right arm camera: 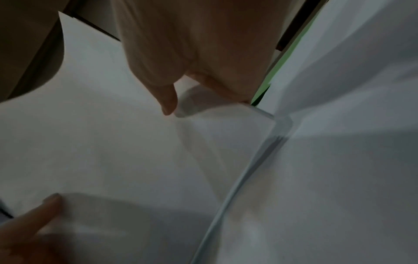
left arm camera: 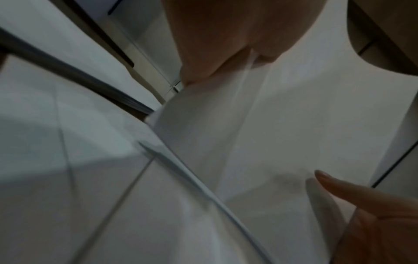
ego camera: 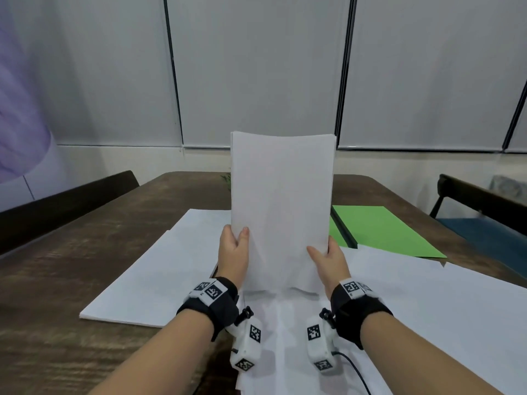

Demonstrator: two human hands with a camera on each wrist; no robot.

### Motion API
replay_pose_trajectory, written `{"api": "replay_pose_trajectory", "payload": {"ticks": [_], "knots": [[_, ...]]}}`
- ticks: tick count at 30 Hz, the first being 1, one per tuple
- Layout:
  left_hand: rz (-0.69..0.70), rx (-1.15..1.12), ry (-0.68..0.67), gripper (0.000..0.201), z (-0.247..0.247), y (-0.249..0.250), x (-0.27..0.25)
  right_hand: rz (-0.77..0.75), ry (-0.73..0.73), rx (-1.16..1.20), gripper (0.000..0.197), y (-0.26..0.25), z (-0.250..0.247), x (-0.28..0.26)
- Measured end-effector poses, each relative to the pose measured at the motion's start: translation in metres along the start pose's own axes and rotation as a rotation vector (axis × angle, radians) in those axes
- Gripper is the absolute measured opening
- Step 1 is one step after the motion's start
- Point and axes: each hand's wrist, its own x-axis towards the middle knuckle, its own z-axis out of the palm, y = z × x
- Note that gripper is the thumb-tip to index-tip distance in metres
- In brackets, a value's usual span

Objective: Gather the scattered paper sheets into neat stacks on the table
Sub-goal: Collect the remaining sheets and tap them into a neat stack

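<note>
the person holds a sheaf of white paper sheets [ego camera: 281, 206] upright in the middle of the head view, its lower edge standing on the loose white sheets [ego camera: 299, 337] spread over the near part of the dark brown wooden desk [ego camera: 57, 309]. the left hand [ego camera: 233, 256] grasps the sheaf's left edge low down, thumb on the near face and fingers behind it. the right hand [ego camera: 328, 259] grasps the right edge at about the same height, thumb likewise on the near face. the top edges of the sheaf look roughly even, with a slight stagger at the upper left corner.

in the left wrist view the sheaf [left arm camera: 282, 125] fills the frame, the left hand [left arm camera: 226, 35] gripping its edge, and a fingertip of the other hand [left arm camera: 334, 184] lies on the paper. in the right wrist view the right hand [right arm camera: 192, 53] pinches the sheaf [right arm camera: 90, 142] near its edge.

to the left on the desk lies a flat stack of white sheets [ego camera: 148, 275]. to the right, behind the sheaf, lies a green sheet of paper [ego camera: 382, 232] with a dark strip along its left edge, and nearer lies a large white sheet [ego camera: 442, 309]. both wrists wear black straps with white marker-covered camera units [ego camera: 248, 346].
</note>
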Motion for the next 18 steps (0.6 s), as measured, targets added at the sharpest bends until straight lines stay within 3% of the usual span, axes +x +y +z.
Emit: {"api": "replay_pose_trajectory", "payload": {"ticks": [6,10,13,18], "knots": [[-0.147,0.293,-0.216,0.029,-0.008,-0.024,-0.006,0.116,-0.032,-0.202,0.041,0.016,0.004,-0.004],[-0.177,0.387,-0.244,0.022,-0.011,-0.009,0.002,0.115,0.001,-0.300,0.038,0.007,0.005,-0.005],[-0.249,0.358,-0.282,0.031,-0.029,0.005,0.015,0.077,-0.093,-0.376,0.031,-0.009,0.011,-0.012],[-0.395,0.366,-0.193,0.034,-0.088,0.014,0.041,0.025,-0.217,-0.358,0.032,-0.028,0.059,-0.020]]}}
